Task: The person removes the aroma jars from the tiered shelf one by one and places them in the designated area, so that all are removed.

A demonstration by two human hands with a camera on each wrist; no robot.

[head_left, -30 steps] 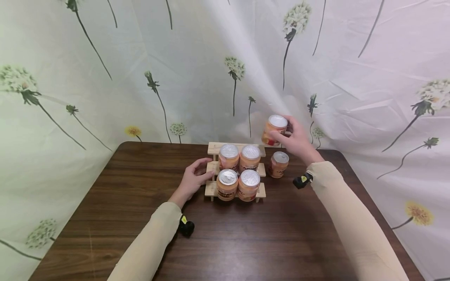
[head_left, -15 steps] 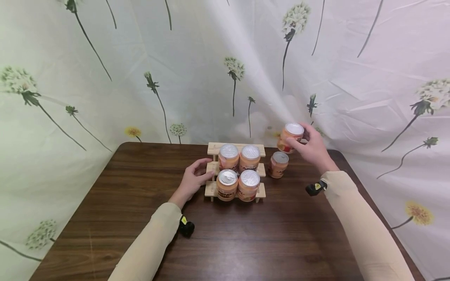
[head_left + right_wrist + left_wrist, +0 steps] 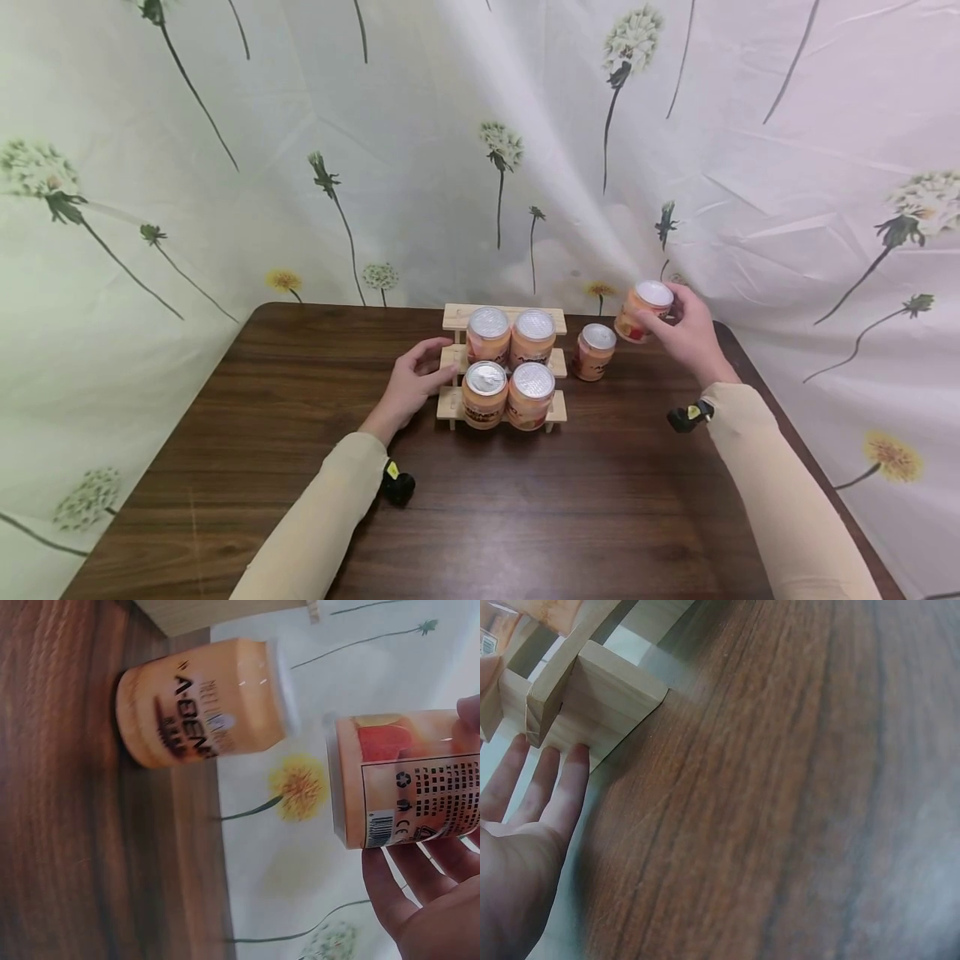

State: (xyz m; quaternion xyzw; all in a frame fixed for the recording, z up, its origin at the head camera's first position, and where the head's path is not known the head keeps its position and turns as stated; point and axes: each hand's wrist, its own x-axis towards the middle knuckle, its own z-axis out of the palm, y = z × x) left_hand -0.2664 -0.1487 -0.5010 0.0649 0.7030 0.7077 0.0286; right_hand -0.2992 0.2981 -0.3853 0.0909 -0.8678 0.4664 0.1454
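Observation:
My right hand (image 3: 690,333) grips an orange can (image 3: 634,323) with a silvery lid, fingers on one side and thumb on the other. In the right wrist view this can (image 3: 412,780) shows a barcode and printed text, raised above the tabletop. A second orange can (image 3: 592,358) stands upright on the table just left of it. My left hand (image 3: 411,383) rests at the left end of a three-step wooden rack (image 3: 450,405). Its straight fingertips touch the rack's side panel (image 3: 592,705) in the left wrist view. Several similar cans (image 3: 484,407) stand on the rack.
The dark wood table (image 3: 480,517) has its back edge close behind the rack. A white curtain (image 3: 420,167) printed with dandelions hangs behind and beside it. Small black cameras are strapped to both wrists.
My right hand has carried its can rightward and downward, from above the standing can to its right, near the table's back right corner. My left hand and the rack have stayed put.

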